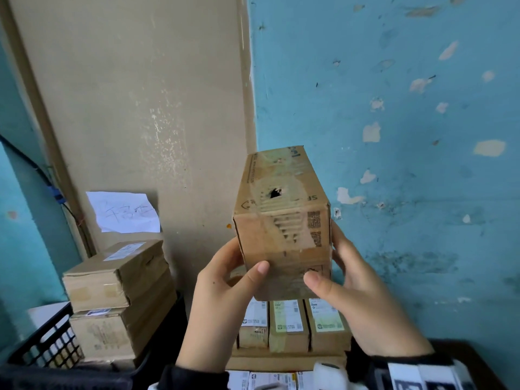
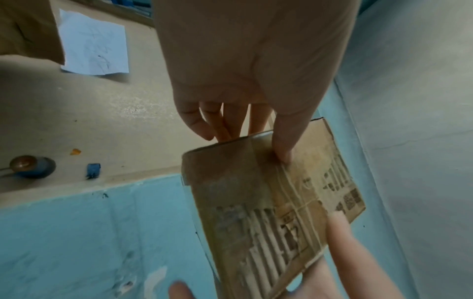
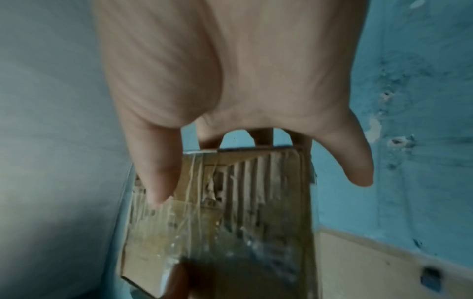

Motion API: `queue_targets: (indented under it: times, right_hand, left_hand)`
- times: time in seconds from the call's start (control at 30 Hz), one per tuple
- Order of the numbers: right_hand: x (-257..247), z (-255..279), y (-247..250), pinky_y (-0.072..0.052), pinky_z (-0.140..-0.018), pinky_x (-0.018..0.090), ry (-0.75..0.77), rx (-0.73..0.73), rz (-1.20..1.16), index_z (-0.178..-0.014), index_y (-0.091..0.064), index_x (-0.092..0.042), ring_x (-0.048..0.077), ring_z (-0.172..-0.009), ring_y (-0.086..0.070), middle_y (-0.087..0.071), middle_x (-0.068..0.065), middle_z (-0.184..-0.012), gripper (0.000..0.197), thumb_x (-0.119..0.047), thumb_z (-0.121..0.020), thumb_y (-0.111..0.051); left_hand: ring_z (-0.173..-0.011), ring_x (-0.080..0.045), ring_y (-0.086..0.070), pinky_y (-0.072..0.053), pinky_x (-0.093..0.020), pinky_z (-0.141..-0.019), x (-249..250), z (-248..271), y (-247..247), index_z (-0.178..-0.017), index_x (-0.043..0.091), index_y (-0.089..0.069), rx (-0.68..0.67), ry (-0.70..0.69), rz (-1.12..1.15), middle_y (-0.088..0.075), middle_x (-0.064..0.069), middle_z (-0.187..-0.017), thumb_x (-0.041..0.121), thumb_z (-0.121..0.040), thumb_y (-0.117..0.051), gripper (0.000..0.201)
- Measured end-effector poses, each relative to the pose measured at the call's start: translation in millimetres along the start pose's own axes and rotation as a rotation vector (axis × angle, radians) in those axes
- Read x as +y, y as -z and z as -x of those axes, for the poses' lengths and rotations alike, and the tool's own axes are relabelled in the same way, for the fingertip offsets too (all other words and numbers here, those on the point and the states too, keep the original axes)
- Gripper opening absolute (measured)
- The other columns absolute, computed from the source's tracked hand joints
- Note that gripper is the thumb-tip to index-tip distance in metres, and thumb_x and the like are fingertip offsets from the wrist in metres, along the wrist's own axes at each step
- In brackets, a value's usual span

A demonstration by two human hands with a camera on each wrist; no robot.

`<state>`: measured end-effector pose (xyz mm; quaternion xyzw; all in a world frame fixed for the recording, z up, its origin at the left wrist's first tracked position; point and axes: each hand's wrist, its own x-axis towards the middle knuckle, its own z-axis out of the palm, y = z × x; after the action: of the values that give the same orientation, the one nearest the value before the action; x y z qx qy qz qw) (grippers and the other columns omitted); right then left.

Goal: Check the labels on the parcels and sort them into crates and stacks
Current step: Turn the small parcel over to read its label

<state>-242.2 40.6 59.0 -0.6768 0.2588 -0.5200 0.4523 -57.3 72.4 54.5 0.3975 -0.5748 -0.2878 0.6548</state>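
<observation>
Close before the chest, both hands grip a worn cardboard parcel (image 1: 282,220) held upright: left hand (image 1: 222,302) and right hand (image 1: 363,302) each set a thumb on its near face, fingers wrapped behind. Farther left, a black crate (image 1: 47,342) sits beside stacked boxes (image 1: 118,294).

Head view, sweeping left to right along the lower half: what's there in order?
Black plastic lattice crate → stack of taped brown cardboard parcels → left hand → worn brown cardboard box held up → right hand.
</observation>
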Motion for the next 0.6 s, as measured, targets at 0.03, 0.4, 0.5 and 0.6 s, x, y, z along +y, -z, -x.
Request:
queue_targets:
  times: [0.03,0.4,0.5,0.6]
  right_hand:
    - [-1.0,2.4,-1.4,-0.033,-0.113,0.049,0.012,-0.020,-0.064,-0.143,-0.035,-0.052,0.004,-0.138,-0.040,-0.043,-0.020,-0.148,0.086,-0.047,-0.069,-0.080]
    - [-4.8,16.4,4.5,-0.042,-0.105,0.051,-0.025,0.058,-0.127,-0.133,-0.047,-0.050,0.016,-0.122,-0.059,-0.064,-0.007,-0.130,0.083,-0.050,-0.060,-0.085]
    - [-4.1,18.7,3.9,-0.047,-0.101,0.047,-0.028,0.087,-0.111,-0.119,-0.056,-0.053,0.014,-0.114,-0.064,-0.069,-0.006,-0.121,0.058,-0.035,-0.069,-0.080]
    - [-5.6,19.9,4.4,-0.046,-0.103,0.047,-0.034,0.092,-0.076,-0.116,-0.056,-0.055,0.012,-0.113,-0.065,-0.069,-0.009,-0.119,0.053,-0.030,-0.073,-0.073]
  left_hand:
    - [-0.105,-0.018,-0.067,-0.055,-0.028,-0.079,0.8,1.4,-2.9,-0.107,0.032,-0.071,-0.006,0.000,0.013,-0.074,0.002,-0.107,0.046,-0.071,-0.067,0.039]
    - [-0.132,-0.019,-0.051,-0.044,-0.048,-0.106,-2.7,11.6,-20.7,-0.134,0.039,-0.055,-0.055,0.103,0.124,-0.059,0.004,-0.138,0.059,-0.070,-0.073,0.070]
    - [-0.132,-0.019,-0.052,-0.047,-0.048,-0.104,-0.7,13.6,-23.2,-0.136,0.041,-0.050,-0.094,0.118,0.155,-0.059,0.006,-0.137,0.052,-0.066,-0.077,0.075]
    - [-0.128,-0.015,-0.055,-0.052,-0.041,-0.100,3.2,16.2,-26.2,-0.138,0.040,-0.045,-0.134,0.101,0.152,-0.060,0.009,-0.135,0.043,-0.064,-0.079,0.081]
